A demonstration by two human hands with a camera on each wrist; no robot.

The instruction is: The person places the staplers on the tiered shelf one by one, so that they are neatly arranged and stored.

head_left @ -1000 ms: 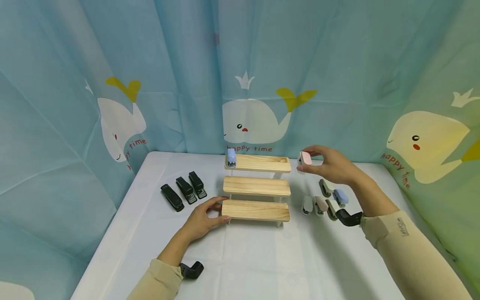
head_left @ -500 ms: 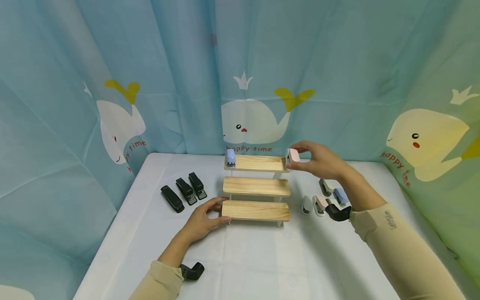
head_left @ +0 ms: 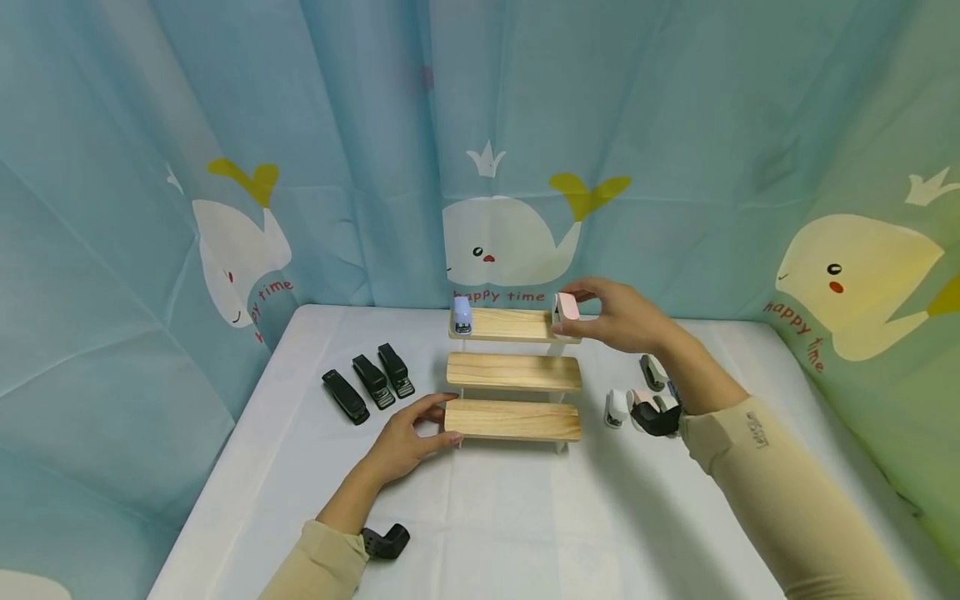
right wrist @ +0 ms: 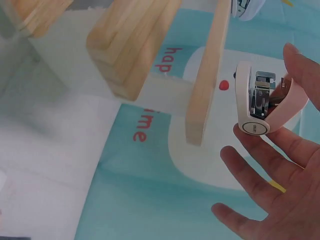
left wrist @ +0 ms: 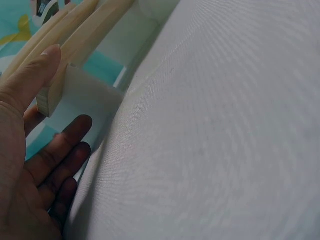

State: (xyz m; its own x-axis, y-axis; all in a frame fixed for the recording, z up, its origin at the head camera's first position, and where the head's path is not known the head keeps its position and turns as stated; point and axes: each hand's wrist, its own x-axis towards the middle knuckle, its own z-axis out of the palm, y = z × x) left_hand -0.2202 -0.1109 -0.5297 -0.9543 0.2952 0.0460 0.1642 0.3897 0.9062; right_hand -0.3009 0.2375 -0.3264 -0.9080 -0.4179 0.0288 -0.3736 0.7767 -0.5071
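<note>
And here's the pink-and-white stapler [head_left: 567, 307], up over the right end of the rack's top board [head_left: 517, 325], pinched between the thumb and fingers of the right hand [head_left: 615, 315], lower fingers spread loose. That hand is much the nearer, coming in from the right; its stapler appears to point front to back, across the board's length, and the right-wrist view shows daylight between it and the wood. Along that board, at the left end, sits a blue stapler [head_left: 462, 316]. Down front, the left hand [head_left: 408, 439] has thumb and forefinger on the left end of the lowest board [head_left: 517, 419], its other fingers loosely extended. Out on the desk [head_left: 517, 517], three black staplers [head_left: 372, 382] lie toward the left edge; a white stapler [head_left: 617, 406] leads a part-hidden cluster on the right. A second ago the pink one was outside the board's right end; now it's inboard, while the left hand hasn't budged!
</note>
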